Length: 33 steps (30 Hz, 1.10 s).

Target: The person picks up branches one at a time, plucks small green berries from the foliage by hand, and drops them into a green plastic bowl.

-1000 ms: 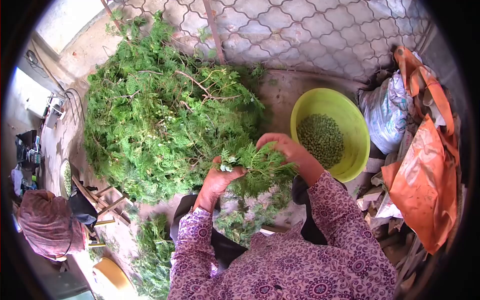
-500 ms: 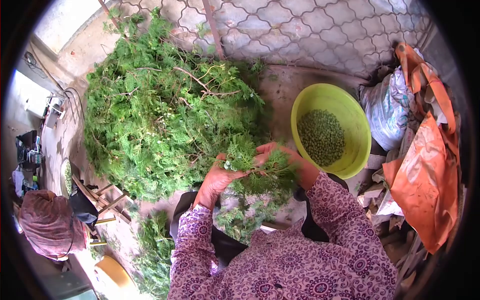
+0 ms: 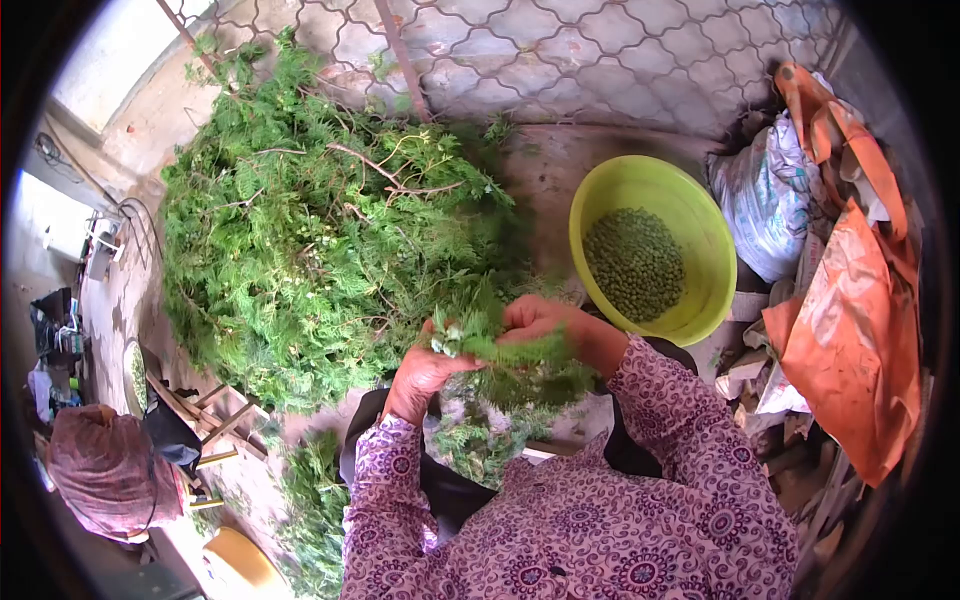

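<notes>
A feathery green conifer sprig (image 3: pixel 535 355) is held between my hands over my lap, its leaves smeared by motion. My left hand (image 3: pixel 425 372) is closed round the sprig's left part, where a few pale green cones (image 3: pixel 446 340) show by the fingers. My right hand (image 3: pixel 548 325) is closed on the sprig from the right, its fingertips partly hidden by leaves. Beyond my hands rises a big heap of cut conifer branches (image 3: pixel 300 240). To the right of it, a yellow-green basin (image 3: pixel 708 225) holds a layer of small round green cones (image 3: pixel 635 268).
A white sack (image 3: pixel 755 215) and an orange bag (image 3: pixel 850 350) lie at the right over wood scraps. Wire mesh (image 3: pixel 580 65) runs along the back wall. At the left sit a person in a dark red garment (image 3: pixel 105 465), a wooden frame (image 3: pixel 230 420) and an orange tub (image 3: pixel 240 560).
My right hand has risen and turned its knuckles up, and the sprig now blurs with motion. More pale cones show at my left hand. The whole view has shifted slightly.
</notes>
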### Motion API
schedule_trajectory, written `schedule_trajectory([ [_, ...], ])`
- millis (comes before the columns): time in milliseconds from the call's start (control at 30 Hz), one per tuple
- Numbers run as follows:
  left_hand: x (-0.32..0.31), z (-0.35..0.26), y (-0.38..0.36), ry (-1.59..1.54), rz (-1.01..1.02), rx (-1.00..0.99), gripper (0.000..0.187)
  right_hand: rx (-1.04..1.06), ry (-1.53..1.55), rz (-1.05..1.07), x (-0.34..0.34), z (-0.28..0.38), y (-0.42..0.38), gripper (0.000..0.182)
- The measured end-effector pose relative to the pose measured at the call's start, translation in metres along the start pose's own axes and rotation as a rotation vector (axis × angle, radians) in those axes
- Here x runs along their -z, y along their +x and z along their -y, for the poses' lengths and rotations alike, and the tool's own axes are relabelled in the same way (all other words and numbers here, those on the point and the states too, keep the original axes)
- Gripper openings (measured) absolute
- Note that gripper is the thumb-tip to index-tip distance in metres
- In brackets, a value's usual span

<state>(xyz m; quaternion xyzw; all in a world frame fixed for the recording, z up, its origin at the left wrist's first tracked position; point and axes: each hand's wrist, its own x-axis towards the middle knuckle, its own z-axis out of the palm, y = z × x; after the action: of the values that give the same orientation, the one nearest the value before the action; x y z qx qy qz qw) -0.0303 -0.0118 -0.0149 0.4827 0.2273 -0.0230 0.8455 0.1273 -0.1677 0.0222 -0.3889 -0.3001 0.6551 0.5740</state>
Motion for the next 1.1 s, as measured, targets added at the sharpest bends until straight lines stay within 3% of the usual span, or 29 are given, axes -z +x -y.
schedule_trajectory([
  [167, -0.021, -0.014, -0.012, 0.119, -0.111, 0.014, 0.059, -0.09, 0.037, 0.123, -0.005, 0.016, -0.009, 0.012],
  [233, -0.02, -0.008, -0.006, 0.135, -0.081, -0.057, 0.054, 0.136, -0.178, -0.065, -0.004, 0.033, -0.011, 0.01],
  [267, -0.014, -0.011, -0.001, 0.358, 0.02, -0.039, 0.05, 0.149, -0.163, -0.217, -0.007, 0.044, -0.018, 0.012],
  [300, -0.015, -0.011, -0.001, 0.355, 0.018, -0.041, 0.05, 0.162, -0.151, -0.366, -0.006, 0.053, -0.025, 0.015],
  [367, -0.026, -0.017, -0.001, 0.216, -0.124, 0.028, 0.046, 0.228, -0.221, -0.404, 0.017, 0.067, -0.037, 0.018],
  [433, -0.032, -0.02, -0.003, 0.286, -0.155, -0.023, 0.043, 0.329, -0.472, -0.753, 0.039, 0.071, -0.052, 0.022],
  [467, -0.035, -0.026, -0.002, 0.336, -0.137, 0.007, 0.042, 0.331, -0.477, -0.747, 0.056, 0.066, -0.061, 0.022],
  [533, -0.043, -0.035, -0.003, 0.434, -0.11, 0.046, 0.046, 0.349, -1.621, -1.272, 0.074, 0.058, -0.069, 0.029],
  [567, -0.043, -0.034, -0.003, 0.433, -0.109, 0.045, 0.046, 0.349, -1.622, -1.272, 0.071, 0.059, -0.07, 0.029],
  [633, -0.043, -0.031, 0.001, 0.413, -0.14, 0.082, 0.049, 0.322, -1.197, -1.128, 0.057, 0.062, -0.065, 0.036],
  [700, -0.047, -0.028, 0.005, 0.408, -0.133, 0.06, 0.047, 0.352, -0.74, -0.824, 0.041, 0.055, -0.045, 0.04],
  [833, -0.054, -0.028, 0.009, 0.468, -0.013, 0.1, 0.04, 0.397, -1.032, -0.445, 0.006, 0.038, -0.013, 0.04],
  [900, -0.052, -0.025, 0.012, 0.497, 0.031, 0.134, 0.033, 0.421, -1.057, -0.431, 0.002, 0.036, -0.008, 0.036],
  [967, -0.053, -0.023, 0.011, 0.417, 0.028, 0.05, 0.03, 0.225, -1.14, -0.345, -0.001, 0.04, -0.007, 0.029],
  [1100, -0.058, -0.038, 0.006, 0.504, 0.025, 0.163, 0.025, 0.178, -0.826, -0.377, -0.003, 0.032, -0.005, 0.022],
])
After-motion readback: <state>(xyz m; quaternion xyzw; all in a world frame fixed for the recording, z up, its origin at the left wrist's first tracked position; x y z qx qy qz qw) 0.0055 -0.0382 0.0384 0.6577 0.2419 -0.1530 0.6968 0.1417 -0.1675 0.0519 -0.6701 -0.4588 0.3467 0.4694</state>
